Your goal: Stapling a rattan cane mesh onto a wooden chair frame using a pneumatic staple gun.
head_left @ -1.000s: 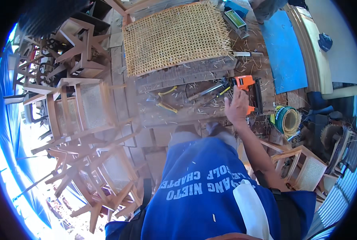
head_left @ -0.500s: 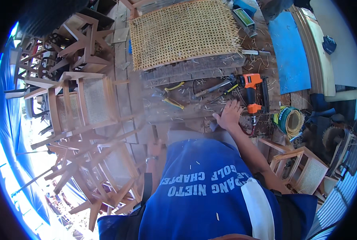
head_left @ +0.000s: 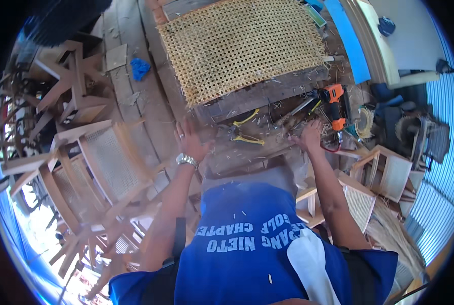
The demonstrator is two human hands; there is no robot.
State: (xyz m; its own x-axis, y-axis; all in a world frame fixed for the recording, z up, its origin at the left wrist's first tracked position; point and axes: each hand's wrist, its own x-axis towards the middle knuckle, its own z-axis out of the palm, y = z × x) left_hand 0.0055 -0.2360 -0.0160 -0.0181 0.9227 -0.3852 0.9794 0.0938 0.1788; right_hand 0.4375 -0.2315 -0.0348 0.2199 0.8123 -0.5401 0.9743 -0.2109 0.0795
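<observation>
My left hand (head_left: 193, 141) is spread over the left part of the wooden work surface, with a watch on its wrist and nothing held. Just right of it lie yellow-handled cutters (head_left: 243, 131) with their handles apart. My right hand (head_left: 310, 137) rests fingers forward on the surface, also without anything in it. Near its fingertips are a long thin tool (head_left: 299, 108) and an orange and black nail or staple gun (head_left: 335, 105) with a hose attached. Beyond both hands, a sheet of woven cane webbing (head_left: 245, 48) with frayed edges lies on a thick board (head_left: 267, 91).
Wooden chair frames with cane panels (head_left: 112, 160) crowd the left side. More frames (head_left: 382, 173) stand at the lower right. A blue crumpled scrap (head_left: 139, 68) lies on the planks. A roll of cane strip (head_left: 361, 123) sits beyond the gun. Small cane offcuts litter the surface.
My left hand has come up from low beside my body onto the work surface. My right hand stays on the surface. The whole view has turned and shifted.
</observation>
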